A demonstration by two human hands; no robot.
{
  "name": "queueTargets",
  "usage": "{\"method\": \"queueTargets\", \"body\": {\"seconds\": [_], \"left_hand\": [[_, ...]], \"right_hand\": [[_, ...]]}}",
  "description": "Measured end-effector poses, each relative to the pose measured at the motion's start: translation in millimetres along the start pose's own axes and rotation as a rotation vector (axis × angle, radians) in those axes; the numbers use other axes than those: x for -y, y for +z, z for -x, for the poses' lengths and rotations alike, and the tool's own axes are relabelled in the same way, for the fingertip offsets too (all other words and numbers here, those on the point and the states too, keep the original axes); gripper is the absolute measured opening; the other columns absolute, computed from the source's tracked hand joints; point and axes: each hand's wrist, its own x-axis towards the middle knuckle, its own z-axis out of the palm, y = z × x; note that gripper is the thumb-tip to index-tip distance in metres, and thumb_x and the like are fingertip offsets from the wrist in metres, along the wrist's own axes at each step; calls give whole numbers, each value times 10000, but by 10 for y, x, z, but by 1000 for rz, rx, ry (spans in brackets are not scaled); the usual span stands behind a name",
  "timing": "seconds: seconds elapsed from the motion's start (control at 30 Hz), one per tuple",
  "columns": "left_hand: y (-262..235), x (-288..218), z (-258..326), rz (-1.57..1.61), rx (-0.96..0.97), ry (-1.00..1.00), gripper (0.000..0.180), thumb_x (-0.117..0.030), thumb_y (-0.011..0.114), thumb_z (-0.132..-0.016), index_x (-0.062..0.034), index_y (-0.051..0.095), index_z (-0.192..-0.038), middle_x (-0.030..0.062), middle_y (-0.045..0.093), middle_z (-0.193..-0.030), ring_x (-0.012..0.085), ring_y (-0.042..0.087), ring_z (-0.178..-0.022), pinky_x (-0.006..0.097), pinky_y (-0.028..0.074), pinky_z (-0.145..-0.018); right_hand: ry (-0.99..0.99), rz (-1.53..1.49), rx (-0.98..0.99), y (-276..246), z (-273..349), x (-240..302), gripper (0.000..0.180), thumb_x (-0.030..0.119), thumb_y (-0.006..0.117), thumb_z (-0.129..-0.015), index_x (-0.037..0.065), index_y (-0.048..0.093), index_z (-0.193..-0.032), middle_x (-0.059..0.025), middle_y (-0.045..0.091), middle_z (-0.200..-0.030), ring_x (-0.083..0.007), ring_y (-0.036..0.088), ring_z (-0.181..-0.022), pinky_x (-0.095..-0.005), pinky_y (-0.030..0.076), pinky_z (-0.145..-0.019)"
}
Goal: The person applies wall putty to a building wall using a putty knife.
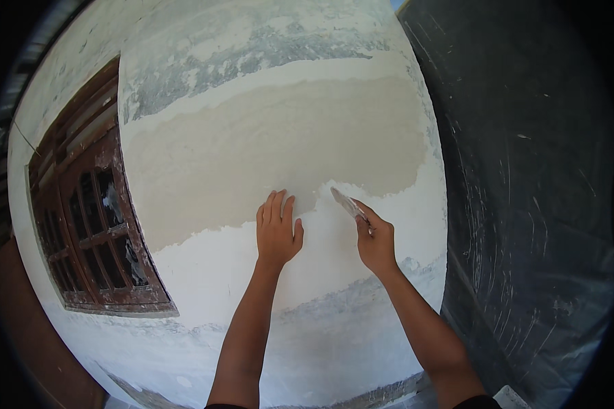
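Observation:
In front of me stands a wall (pixel 218 273) with a broad beige patch of smooth filler (pixel 273 136) across its middle, bordered by white. My left hand (pixel 277 228) lies against the wall at the lower edge of that patch, fingers stretched out and slightly spread, holding nothing. To its right, my right hand (pixel 376 238) is closed round a putty knife (pixel 348 202), a flat blade smeared with whitish material. The blade points up and left, its tip at the border between beige and white. Most of its handle is hidden in my fingers.
A brown wooden window (pixel 95 211) with small panes sits in the wall at the left. Beyond the wall's right edge hangs a dark sheet (pixel 525 204) with pale streaks and splatters. Rough grey, worn areas (pixel 239 68) run along the upper wall.

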Motion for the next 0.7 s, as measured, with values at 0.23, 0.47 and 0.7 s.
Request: {"method": "queueTargets", "body": {"seconds": [0.23, 0.47, 0.7], "left_hand": [[297, 314, 150, -98, -109, 182, 436, -219, 563, -876, -45, 536, -1275, 165, 462, -1442, 382, 361, -1395, 542, 294, -1092], [342, 353, 172, -13, -201, 178, 352, -240, 563, -885, -61, 548, -1189, 160, 480, -1430, 379, 386, -1378, 558, 300, -1074], [340, 340, 166, -2, -231, 160, 349, -245, 569, -869, -83, 557, -1177, 152, 509, -1408, 363, 434, -1343, 526, 330, -1059]], "right_hand": [[-546, 306, -120, 395, -65, -211, 452, -139, 555, -822, 15, 616, -1242, -202, 651, -1211, -358, 621, -1152, -418, 501, -1002], [-734, 619, -284, 763, -132, -529, 538, -143, 610, -739, 21, 624, -1251, -204, 619, -1270, -394, 590, -1186, -475, 494, -1006], [-769, 868, -302, 1049, -53, -918, 456, -56, 647, -771, -5, 643, -1224, -225, 608, -1278, -401, 610, -1143, -466, 531, -955]]}}
